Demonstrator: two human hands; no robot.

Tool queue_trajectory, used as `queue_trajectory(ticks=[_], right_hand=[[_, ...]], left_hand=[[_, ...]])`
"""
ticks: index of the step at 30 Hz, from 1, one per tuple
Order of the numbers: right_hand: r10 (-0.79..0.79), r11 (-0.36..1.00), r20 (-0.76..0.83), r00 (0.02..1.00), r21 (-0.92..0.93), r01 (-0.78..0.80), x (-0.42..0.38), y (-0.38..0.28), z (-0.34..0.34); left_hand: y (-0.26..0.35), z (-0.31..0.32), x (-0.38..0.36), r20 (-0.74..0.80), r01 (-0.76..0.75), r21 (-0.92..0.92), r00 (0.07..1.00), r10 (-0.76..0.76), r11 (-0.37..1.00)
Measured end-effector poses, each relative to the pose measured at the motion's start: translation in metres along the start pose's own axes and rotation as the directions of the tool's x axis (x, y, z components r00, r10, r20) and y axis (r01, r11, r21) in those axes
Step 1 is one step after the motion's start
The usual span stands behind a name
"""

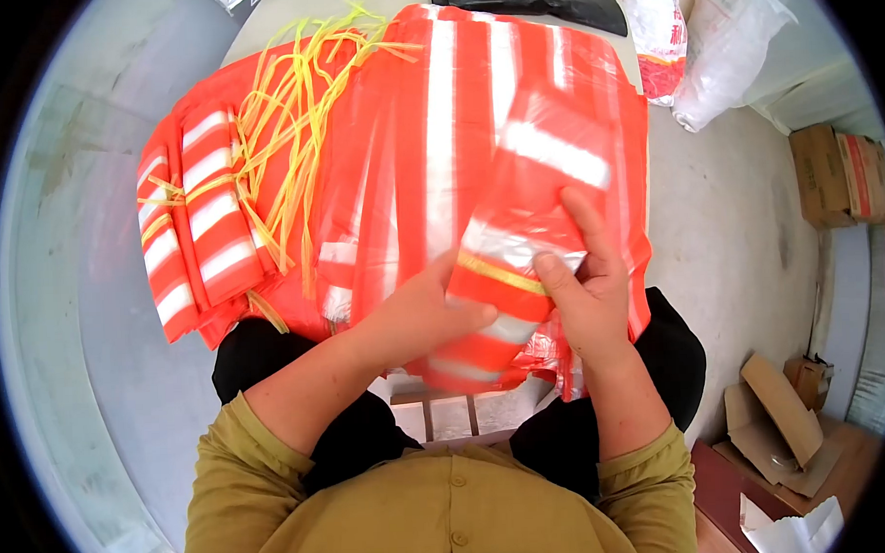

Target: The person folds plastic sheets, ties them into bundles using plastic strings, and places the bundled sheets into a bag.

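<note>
A folded bundle of red-and-white striped plastic bags [555, 156] is tilted in front of me, its ends slightly blurred. A yellow strap [502, 272] runs across its middle. My left hand [426, 314] grips its left side, thumb lying over the front and fingers hidden behind. On the other side my right hand [591, 296] pinches it near the yellow strap, thumb on the front and one finger stretched up along the edge. Beneath both hands lies a wide spread of striped plastic bags [441, 121]. To the left, tied bundles of bags [209, 202] rest beside loose yellow strips [296, 135].
A black plastic item [530, 2] lies at the table's far edge [302, 8]. White sacks [732, 47] stand beyond the right corner. Cardboard boxes [839, 177] are at the right wall, and an opened carton [774, 431] is at lower right.
</note>
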State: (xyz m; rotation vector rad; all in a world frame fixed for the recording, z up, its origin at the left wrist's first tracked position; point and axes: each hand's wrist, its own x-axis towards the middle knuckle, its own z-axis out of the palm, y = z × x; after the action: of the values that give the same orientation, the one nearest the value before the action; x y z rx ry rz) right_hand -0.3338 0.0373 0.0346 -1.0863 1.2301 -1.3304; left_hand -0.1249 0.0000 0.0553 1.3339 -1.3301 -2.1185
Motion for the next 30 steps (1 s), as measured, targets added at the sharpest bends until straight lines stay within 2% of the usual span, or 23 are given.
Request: queue_trajectory(ticks=[1, 2, 5, 6, 9, 12, 15, 18, 21, 24, 27, 28, 30], right_hand=[[-0.062, 0.998, -0.027, 0.998, -0.009, 0.062, 0.002, 0.000, -0.002], [-0.087, 0.990, -0.010, 0.996, -0.108, 0.086, 0.008, -0.001, -0.006], [-0.122, 0.936, -0.209, 0.970, -0.348, 0.043, 0.030, 0.017, -0.018], [-0.275, 0.779, -0.176, 0.945, -0.617, 0.112, 0.031, 0.013, -0.023], [-0.356, 0.409, 0.229, 0.906, -0.833, 0.372, 0.028, 0.001, -0.022], [-0.170, 0.402, 0.448, 0.878, -0.782, 0.477, 0.021, 0.016, -0.005], [-0.089, 0.300, 0.516, 0.852, -0.802, 0.517, 0.020, 0.029, 0.002], [-0.065, 0.325, 0.505, 0.861, -0.805, 0.496, 0.023, 0.031, 0.003], [0.019, 0.333, 0.487, 0.873, -0.827, 0.453, 0.025, 0.028, 0.007], [-0.014, 0.375, 0.480, 0.877, -0.810, 0.450, 0.025, 0.029, 0.007], [-0.085, 0.739, 0.380, 0.921, -0.596, 0.314, 0.030, 0.044, -0.010], [-0.112, 0.816, 0.233, 0.966, -0.532, 0.224, 0.026, 0.031, -0.012], [-0.110, 0.933, -0.058, 0.992, -0.350, 0.082, 0.014, -0.005, -0.018]], left_hand=[[-0.011, -0.005, 0.005, 0.028, 0.027, 0.086, 0.999, -0.029, 0.996], [-0.018, -0.007, 0.010, 0.056, 0.051, 0.174, 0.997, -0.062, 0.983], [-0.024, -0.007, 0.018, 0.060, 0.158, 0.010, 0.986, -0.158, 0.987], [-0.023, -0.006, 0.020, 0.067, 0.166, -0.048, 0.984, -0.163, 0.985], [-0.019, -0.001, 0.019, 0.035, 0.142, -0.102, 0.990, -0.139, 0.985], [-0.004, -0.005, 0.018, 0.056, 0.255, 0.064, 0.964, -0.259, 0.965], [0.052, 0.006, 0.003, -0.008, 0.430, 0.246, 0.897, -0.441, 0.869], [-0.006, -0.004, 0.021, 0.015, 0.256, 0.100, 0.966, -0.259, 0.961], [-0.030, -0.009, 0.031, 0.018, 0.188, 0.103, 0.981, -0.191, 0.977], [-0.038, -0.009, 0.035, 0.019, 0.179, 0.027, 0.984, -0.180, 0.983], [-0.027, -0.009, 0.029, 0.050, 0.212, -0.021, 0.976, -0.211, 0.977], [-0.024, -0.009, 0.026, 0.082, 0.197, -0.091, 0.978, -0.190, 0.976], [-0.017, -0.007, 0.021, 0.133, 0.163, -0.245, 0.982, -0.134, 0.956]])
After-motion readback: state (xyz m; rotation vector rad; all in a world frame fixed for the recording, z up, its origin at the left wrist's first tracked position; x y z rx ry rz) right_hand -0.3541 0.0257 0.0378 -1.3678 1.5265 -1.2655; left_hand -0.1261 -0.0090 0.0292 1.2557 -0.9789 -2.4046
